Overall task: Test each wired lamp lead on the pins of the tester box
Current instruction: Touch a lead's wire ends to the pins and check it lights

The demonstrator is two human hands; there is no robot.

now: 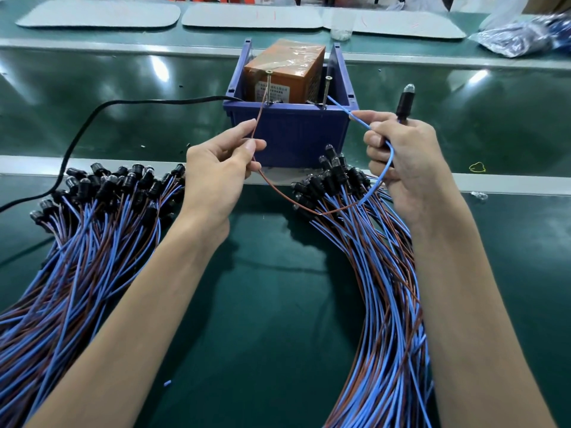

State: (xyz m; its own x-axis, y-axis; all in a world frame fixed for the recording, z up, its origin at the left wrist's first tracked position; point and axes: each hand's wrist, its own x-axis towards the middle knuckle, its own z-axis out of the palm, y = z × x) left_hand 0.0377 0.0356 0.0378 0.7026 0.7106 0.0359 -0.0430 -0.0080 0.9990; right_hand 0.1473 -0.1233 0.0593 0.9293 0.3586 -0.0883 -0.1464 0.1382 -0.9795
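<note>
An orange tester box [285, 74] sits in a blue plastic bin [293, 135], with two screw pins: a left pin [268, 84] and a right pin [327, 92]. My left hand [221, 168] pinches a brown wire [258, 122] whose end reaches up by the left pin. My right hand [401, 159] grips a black lamp holder [405, 103] with a clear bulb on top and pinches the blue wire [347, 111], whose end lies by the right pin. The bulb looks unlit.
Two large bundles of blue and brown lamp leads lie on the green table, a left bundle [83, 230] and a right bundle [380, 261]. A black power cable [92, 118] runs left from the bin. Grey mats [253, 15], a plastic cup [341, 27] and a bag [522, 35] lie at the far side.
</note>
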